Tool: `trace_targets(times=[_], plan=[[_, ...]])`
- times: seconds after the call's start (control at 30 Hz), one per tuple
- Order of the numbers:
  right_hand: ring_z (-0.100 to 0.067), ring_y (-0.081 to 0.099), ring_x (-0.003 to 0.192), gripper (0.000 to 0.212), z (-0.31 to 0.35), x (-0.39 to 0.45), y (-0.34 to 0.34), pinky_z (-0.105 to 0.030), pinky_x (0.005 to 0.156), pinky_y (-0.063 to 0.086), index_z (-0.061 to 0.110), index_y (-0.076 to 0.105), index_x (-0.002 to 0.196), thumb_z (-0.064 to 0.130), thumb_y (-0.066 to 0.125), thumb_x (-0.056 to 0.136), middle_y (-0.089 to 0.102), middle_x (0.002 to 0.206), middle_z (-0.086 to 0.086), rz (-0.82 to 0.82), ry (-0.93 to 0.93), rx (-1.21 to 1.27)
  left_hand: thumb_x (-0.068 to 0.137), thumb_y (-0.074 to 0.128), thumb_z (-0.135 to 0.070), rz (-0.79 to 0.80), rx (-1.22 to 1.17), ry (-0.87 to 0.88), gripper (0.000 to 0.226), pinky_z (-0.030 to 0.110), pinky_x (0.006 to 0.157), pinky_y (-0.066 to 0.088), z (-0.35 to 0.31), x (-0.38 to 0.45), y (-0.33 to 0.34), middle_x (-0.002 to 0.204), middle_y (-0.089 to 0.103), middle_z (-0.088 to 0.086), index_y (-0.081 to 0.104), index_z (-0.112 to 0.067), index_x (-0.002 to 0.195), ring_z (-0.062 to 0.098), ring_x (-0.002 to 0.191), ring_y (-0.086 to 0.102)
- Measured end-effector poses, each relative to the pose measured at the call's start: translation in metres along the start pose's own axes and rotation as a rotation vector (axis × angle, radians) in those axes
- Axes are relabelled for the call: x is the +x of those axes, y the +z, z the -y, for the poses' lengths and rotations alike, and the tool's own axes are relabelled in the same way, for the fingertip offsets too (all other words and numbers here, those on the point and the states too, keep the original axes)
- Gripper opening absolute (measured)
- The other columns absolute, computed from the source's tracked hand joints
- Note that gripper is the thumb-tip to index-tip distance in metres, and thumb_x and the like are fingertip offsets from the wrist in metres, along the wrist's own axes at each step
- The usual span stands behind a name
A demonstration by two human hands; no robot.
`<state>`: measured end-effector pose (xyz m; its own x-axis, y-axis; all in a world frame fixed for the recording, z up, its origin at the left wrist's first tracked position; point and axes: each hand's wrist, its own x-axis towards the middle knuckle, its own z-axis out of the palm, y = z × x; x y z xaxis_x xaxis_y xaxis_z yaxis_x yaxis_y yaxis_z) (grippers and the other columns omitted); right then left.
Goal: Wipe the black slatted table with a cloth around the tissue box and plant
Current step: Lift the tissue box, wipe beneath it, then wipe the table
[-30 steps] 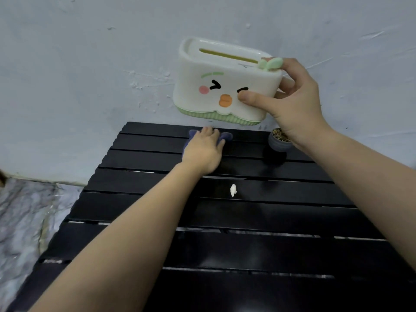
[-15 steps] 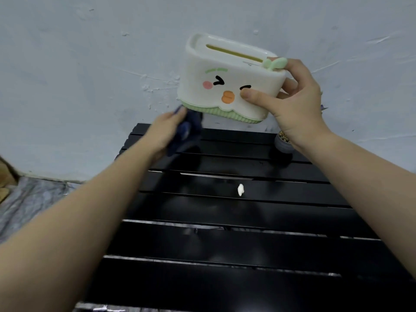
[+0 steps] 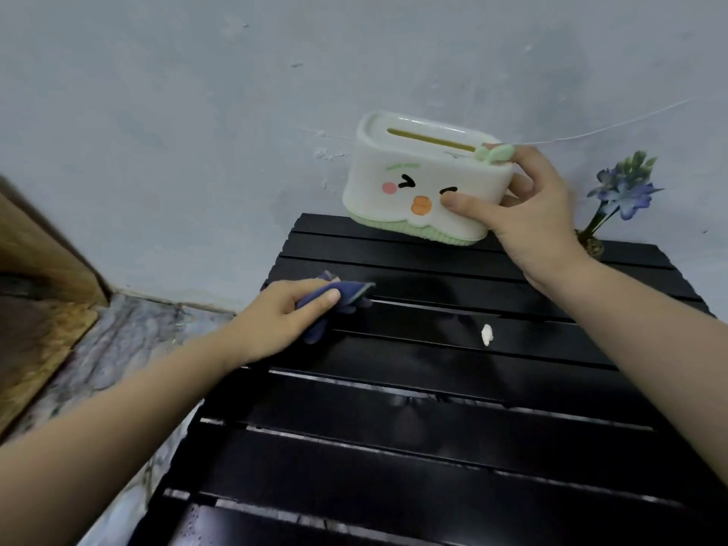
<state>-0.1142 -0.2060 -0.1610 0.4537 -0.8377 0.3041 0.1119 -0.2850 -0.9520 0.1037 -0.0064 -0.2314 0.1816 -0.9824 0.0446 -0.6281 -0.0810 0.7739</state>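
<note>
Head view: the right hand has its fingers clamped on the white duck-faced tissue box, holding it at the back edge of the black slatted counter, apparently tilted up to free the slats beneath, while the left hand closes its fingers on a bunched blue cloth pressed to the left slats. A blue-flowered plant stands at the back right corner and a white scrap lies unwiped mid-counter; no writing is legible anywhere.

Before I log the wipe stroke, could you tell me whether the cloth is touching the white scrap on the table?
Apart. The head view shows bare black slat between the cloth in the left hand and the white scrap.
</note>
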Motion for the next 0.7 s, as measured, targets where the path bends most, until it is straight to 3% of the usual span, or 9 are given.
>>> trace_targets(times=[0.13,0.2,0.27,0.3,0.37,0.43,0.5,0.57,0.7], plan=[[-0.019,0.072,0.105,0.057,0.005,0.000,0.002,-0.043,0.083,0.062,0.024,0.060,0.109,0.019,0.094,0.063,0.070,0.121,-0.003,-0.018,0.003,-0.005,0.103,0.045,-0.029,0.098,-0.138,0.008,0.028,0.021,0.067,0.044,-0.022,-0.044,0.008,0.068,0.067,0.001,0.071,-0.024,0.109,0.005,0.063,0.055],[-0.019,0.072,0.104,0.057,0.006,-0.001,0.002,-0.044,0.082,0.062,0.024,0.059,0.109,0.020,0.094,0.064,0.071,0.120,-0.004,-0.034,0.003,-0.005,0.102,0.046,-0.030,0.061,-0.271,-0.031,0.028,0.026,0.066,0.044,-0.028,-0.048,0.007,0.074,0.070,0.015,0.074,-0.030,0.099,0.009,0.062,0.055],[-0.018,0.072,0.104,0.056,0.008,-0.002,0.002,-0.043,0.081,0.062,0.022,0.059,0.109,0.019,0.094,0.065,0.071,0.120,-0.006,-0.048,0.005,-0.006,0.098,0.051,-0.037,-0.136,-0.373,-0.121,0.035,0.026,0.063,0.040,-0.029,-0.039,0.002,0.063,0.066,0.018,0.072,-0.021,0.076,0.010,0.059,0.053],[-0.018,0.072,0.104,0.056,0.009,-0.003,0.002,-0.042,0.081,0.062,0.022,0.059,0.109,0.019,0.093,0.066,0.071,0.119,-0.007,-0.054,0.003,-0.008,0.097,0.052,-0.038,-0.267,-0.378,-0.176,0.041,0.022,0.058,0.038,-0.028,-0.031,-0.002,0.054,0.061,0.010,0.067,-0.017,0.065,0.007,0.053,0.050],[-0.018,0.072,0.104,0.054,0.011,-0.004,0.000,-0.040,0.081,0.062,0.023,0.059,0.107,0.019,0.094,0.066,0.071,0.119,-0.008,-0.068,0.000,-0.011,0.100,0.050,-0.031,-0.459,-0.261,-0.217,0.040,0.014,0.049,0.035,-0.026,-0.019,-0.010,0.050,0.055,-0.003,0.061,-0.014,0.066,-0.001,0.045,0.045],[-0.017,0.072,0.104,0.054,0.013,-0.004,-0.002,-0.036,0.081,0.062,0.023,0.059,0.107,0.018,0.094,0.066,0.070,0.119,-0.008,-0.072,-0.002,-0.012,0.103,0.047,-0.027,-0.493,-0.048,-0.204,0.025,0.012,0.063,0.042,-0.014,-0.012,-0.009,0.073,0.066,-0.001,0.068,-0.017,0.095,-0.002,0.066,0.058],[-0.017,0.072,0.103,0.055,0.015,-0.002,-0.004,-0.034,0.081,0.062,0.023,0.058,0.107,0.019,0.094,0.066,0.070,0.120,-0.009,-0.071,-0.013,-0.018,0.104,0.038,-0.030,-0.417,0.345,-0.226,0.035,0.029,0.095,0.041,0.008,-0.009,0.005,0.114,0.066,0.012,0.060,-0.015,0.127,0.021,0.111,0.056],[-0.017,0.072,0.103,0.054,0.017,-0.001,-0.005,-0.032,0.080,0.061,0.023,0.058,0.106,0.018,0.094,0.065,0.070,0.119,-0.009,-0.078,-0.023,-0.016,0.102,0.023,-0.035,-0.391,0.651,-0.269,0.050,0.043,0.101,0.037,0.018,-0.002,0.032,0.126,0.056,0.022,0.054,-0.005,0.127,0.037,0.118,0.045],[-0.017,0.072,0.103,0.056,0.022,0.002,-0.007,-0.031,0.080,0.061,0.022,0.058,0.107,0.020,0.094,0.064,0.070,0.118,-0.011,-0.088,-0.042,-0.021,0.104,0.025,-0.033,-0.407,0.674,-0.306,0.051,0.045,0.111,0.029,-0.016,0.025,0.084,0.141,0.046,0.025,0.043,0.002,0.137,0.038,0.134,0.037]])
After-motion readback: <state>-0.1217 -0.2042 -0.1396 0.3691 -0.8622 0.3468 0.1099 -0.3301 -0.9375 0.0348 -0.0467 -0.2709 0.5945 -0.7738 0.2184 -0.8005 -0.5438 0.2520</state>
